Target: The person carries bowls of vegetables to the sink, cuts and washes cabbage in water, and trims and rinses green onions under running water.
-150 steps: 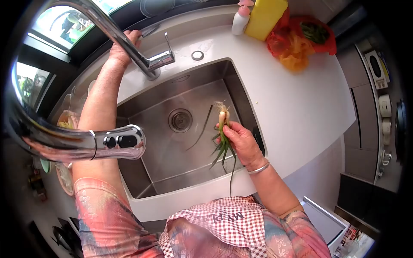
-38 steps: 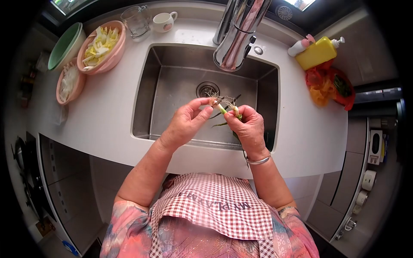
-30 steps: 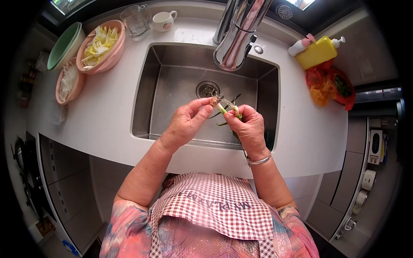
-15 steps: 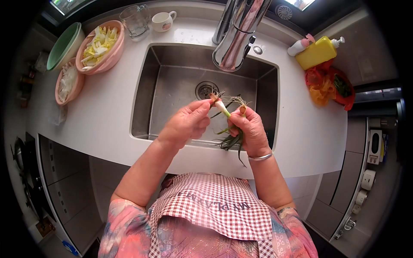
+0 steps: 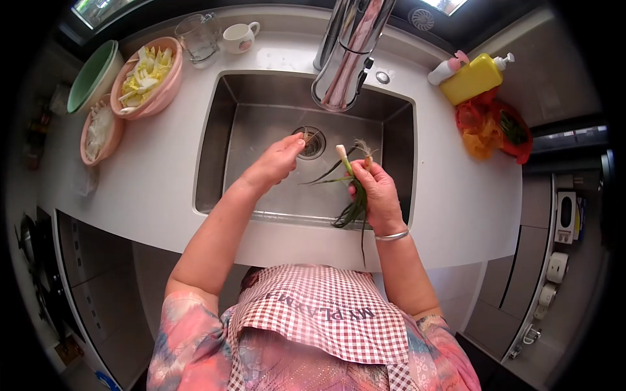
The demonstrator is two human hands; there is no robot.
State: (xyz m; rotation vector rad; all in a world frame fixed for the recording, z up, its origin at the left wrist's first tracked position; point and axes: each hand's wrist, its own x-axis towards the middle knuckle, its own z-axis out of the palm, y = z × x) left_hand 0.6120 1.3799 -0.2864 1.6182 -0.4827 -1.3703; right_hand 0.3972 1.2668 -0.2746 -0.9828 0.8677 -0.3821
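Over the steel sink (image 5: 261, 117), my right hand (image 5: 379, 195) is wrapped round a small bunch of scallions (image 5: 343, 157). One scallion has a clean white end without roots; another beside it still carries a tuft of pale roots. Their green leaves hang down below my fingers toward the sink's front edge. My left hand (image 5: 279, 161) is apart from the bunch, near the drain (image 5: 314, 147). Its thumb and fingers pinch a wisp of scallion roots (image 5: 308, 135).
A chrome faucet (image 5: 339, 78) overhangs the sink. At left stand a pink basin of cut yellow-white leaves (image 5: 171, 91), a smaller pink bowl (image 5: 111, 144), a green bowl (image 5: 91, 75), a glass mug (image 5: 197, 40) and a white cup (image 5: 239, 39). Right: yellow bottle (image 5: 472, 78), red bag (image 5: 477, 117).
My left hand has pulled away from the scallions, left toward the drain, with roots in its fingers. The scallion it touched now shows a bare white end in my right hand.
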